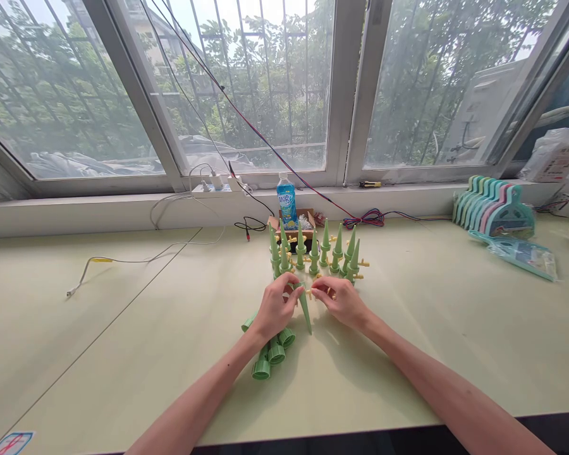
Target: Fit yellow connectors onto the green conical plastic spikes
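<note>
My left hand (275, 306) is closed around the wide end of a green cone-shaped plastic spike (305, 309), whose tip points toward me. My right hand (339, 300) pinches a small yellow peg (312, 294) at the side of that spike, right next to my left fingers. Several finished green spikes with yellow side pegs (317, 253) stand upright in a cluster just beyond my hands. Several loose green spikes (271, 354) lie flat on the table under my left wrist.
A pale green table (123, 328) runs to a window sill. Behind the cluster stands a blue drink bottle (286, 201) and a small cardboard box (306, 220). Cables (171, 246) trail at left. Pastel plastic items (495, 208) and a bagged one (521, 253) lie far right.
</note>
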`<action>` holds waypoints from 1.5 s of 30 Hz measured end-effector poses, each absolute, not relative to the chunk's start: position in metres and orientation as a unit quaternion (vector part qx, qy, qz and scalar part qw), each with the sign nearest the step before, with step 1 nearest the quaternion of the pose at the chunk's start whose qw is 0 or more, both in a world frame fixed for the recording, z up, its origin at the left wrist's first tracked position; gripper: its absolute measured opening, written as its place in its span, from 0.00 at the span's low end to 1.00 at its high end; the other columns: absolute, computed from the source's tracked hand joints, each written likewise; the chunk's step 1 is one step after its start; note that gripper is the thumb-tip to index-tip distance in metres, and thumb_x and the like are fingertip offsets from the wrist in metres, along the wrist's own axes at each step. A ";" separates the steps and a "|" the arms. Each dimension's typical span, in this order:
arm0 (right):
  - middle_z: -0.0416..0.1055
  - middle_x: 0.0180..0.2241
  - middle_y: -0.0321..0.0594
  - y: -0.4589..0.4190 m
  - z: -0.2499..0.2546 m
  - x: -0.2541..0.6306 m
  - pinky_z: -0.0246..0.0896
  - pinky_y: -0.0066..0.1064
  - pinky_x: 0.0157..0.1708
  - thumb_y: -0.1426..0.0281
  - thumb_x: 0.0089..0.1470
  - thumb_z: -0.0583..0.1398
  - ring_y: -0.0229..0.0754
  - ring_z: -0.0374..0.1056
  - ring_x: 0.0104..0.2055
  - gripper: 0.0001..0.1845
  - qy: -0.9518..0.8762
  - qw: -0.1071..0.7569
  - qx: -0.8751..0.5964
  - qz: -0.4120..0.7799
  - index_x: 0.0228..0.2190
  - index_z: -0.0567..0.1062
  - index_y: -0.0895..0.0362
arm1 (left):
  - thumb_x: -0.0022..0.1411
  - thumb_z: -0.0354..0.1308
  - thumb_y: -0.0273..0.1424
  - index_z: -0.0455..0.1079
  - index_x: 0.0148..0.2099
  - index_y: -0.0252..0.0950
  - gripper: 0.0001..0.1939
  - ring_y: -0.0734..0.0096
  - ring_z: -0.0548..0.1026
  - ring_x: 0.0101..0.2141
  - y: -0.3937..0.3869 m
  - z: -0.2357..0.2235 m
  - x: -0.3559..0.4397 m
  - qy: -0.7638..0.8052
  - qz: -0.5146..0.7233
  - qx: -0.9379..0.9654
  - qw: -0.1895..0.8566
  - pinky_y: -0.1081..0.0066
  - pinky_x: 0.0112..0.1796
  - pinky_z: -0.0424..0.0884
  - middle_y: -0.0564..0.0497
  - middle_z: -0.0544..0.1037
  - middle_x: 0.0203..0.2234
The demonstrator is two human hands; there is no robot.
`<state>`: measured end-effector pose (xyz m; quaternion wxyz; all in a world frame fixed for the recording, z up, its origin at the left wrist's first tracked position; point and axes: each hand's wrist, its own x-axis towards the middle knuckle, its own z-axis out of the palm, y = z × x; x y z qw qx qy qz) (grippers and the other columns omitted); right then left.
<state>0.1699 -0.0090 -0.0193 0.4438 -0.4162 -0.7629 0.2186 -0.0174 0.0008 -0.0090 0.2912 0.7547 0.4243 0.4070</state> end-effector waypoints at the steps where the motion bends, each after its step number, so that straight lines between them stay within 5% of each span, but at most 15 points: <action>1: 0.72 0.25 0.36 -0.009 -0.019 0.170 0.59 0.28 0.27 0.67 0.60 0.56 0.37 0.65 0.27 0.10 -0.762 0.444 -0.416 0.222 0.30 0.75 0.56 | 0.63 0.52 0.37 0.64 0.38 0.36 0.08 0.75 0.69 0.21 0.001 -0.009 -0.017 0.424 0.408 0.754 0.293 0.77 0.19 0.66 0.54 0.69 0.23; 10: 0.73 0.26 0.37 -0.009 -0.020 0.170 0.60 0.28 0.27 0.67 0.59 0.57 0.38 0.66 0.27 0.08 -0.763 0.444 -0.409 0.231 0.32 0.75 0.56 | 0.63 0.53 0.36 0.64 0.38 0.36 0.08 0.75 0.70 0.23 -0.001 -0.007 -0.016 0.426 0.419 0.746 0.294 0.77 0.19 0.68 0.52 0.70 0.25; 20: 0.72 0.24 0.37 -0.008 -0.021 0.170 0.58 0.28 0.26 0.67 0.60 0.55 0.37 0.64 0.25 0.12 -0.760 0.443 -0.417 0.230 0.28 0.75 0.57 | 0.60 0.57 0.36 0.64 0.46 0.37 0.13 0.78 0.70 0.28 -0.004 -0.006 -0.017 0.390 0.388 0.785 0.286 0.76 0.24 0.72 0.48 0.71 0.44; 28: 0.63 0.17 0.32 -0.007 -0.022 0.169 0.50 0.27 0.22 0.64 0.62 0.53 0.34 0.54 0.20 0.20 -0.761 0.422 -0.442 0.217 0.20 0.68 0.57 | 0.57 0.60 0.33 0.64 0.48 0.38 0.17 0.77 0.69 0.28 -0.002 -0.009 -0.019 0.385 0.370 0.799 0.276 0.74 0.28 0.73 0.48 0.71 0.44; 38: 0.60 0.15 0.32 -0.007 -0.023 0.169 0.49 0.27 0.24 0.63 0.64 0.49 0.33 0.55 0.19 0.25 -0.763 0.404 -0.449 0.231 0.16 0.64 0.58 | 0.58 0.60 0.34 0.64 0.47 0.38 0.15 0.77 0.68 0.28 -0.001 -0.010 -0.019 0.382 0.370 0.806 0.261 0.75 0.28 0.72 0.49 0.71 0.43; 45: 0.70 0.25 0.36 -0.010 -0.018 0.170 0.54 0.27 0.25 0.63 0.60 0.56 0.35 0.60 0.24 0.12 -0.756 0.419 -0.435 0.250 0.31 0.72 0.58 | 0.57 0.60 0.31 0.64 0.47 0.39 0.15 0.78 0.66 0.27 0.001 -0.009 -0.019 0.392 0.383 0.798 0.251 0.75 0.27 0.71 0.50 0.71 0.42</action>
